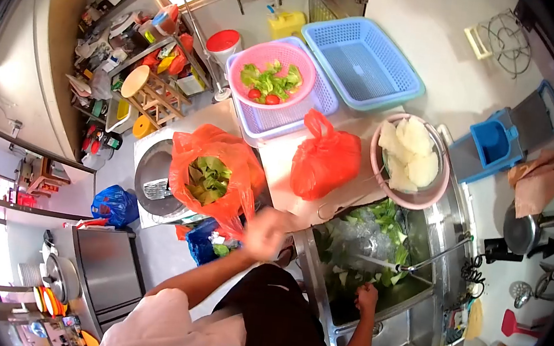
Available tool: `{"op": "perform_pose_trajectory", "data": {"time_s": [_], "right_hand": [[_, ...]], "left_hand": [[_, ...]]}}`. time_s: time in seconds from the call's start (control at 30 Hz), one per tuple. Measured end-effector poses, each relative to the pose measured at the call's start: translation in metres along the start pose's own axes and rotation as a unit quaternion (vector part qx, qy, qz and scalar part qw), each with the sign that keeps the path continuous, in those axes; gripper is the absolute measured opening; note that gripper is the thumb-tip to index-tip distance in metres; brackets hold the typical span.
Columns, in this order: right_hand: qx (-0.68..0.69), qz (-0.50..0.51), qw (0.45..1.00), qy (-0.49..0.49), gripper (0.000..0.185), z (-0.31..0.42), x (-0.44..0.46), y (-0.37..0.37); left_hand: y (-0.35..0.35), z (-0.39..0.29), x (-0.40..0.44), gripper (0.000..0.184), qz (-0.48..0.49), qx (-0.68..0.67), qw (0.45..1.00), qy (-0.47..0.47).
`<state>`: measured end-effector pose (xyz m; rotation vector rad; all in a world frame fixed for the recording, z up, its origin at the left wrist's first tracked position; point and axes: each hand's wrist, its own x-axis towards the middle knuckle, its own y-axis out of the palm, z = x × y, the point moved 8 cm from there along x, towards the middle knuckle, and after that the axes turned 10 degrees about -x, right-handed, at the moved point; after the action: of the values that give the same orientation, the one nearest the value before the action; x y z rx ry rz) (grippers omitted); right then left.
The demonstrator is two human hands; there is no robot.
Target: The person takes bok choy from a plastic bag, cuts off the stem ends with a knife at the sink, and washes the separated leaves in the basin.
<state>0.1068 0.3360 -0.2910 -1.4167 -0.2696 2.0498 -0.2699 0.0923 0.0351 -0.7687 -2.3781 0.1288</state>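
Note:
My left hand is smeared by motion beside the open red plastic bag, near its hanging edge. Leafy greens show inside that bag; whether the hand touches it I cannot tell. Over the near side of the metal sink, my right hand has its fingers curled together. What they hold, if anything, is hidden. Green leaves float in the sink water, and the faucet spout reaches over them, with churned, bubbly water beyond it.
A tied red bag stands on the counter beside a pink bowl of pale pieces. Behind are a pink colander with lettuce and tomatoes and a blue basket. A dark pan lies left; utensils hang right.

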Motion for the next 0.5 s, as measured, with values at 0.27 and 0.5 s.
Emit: {"op": "perform_pose_trajectory", "data": {"time_s": [0.27, 0.5], "right_hand": [[0.043, 0.026, 0.998, -0.029, 0.047, 0.032, -0.022, 0.007], [0.031, -0.004, 0.998, -0.055, 0.040, 0.057, -0.037, 0.002]], "left_hand": [[-0.153, 0.249, -0.026, 0.018, 0.130, 0.337, 0.870, -0.335], [-0.121, 0.336, -0.052, 0.039, 0.351, 0.615, 0.659, -0.255]]}}
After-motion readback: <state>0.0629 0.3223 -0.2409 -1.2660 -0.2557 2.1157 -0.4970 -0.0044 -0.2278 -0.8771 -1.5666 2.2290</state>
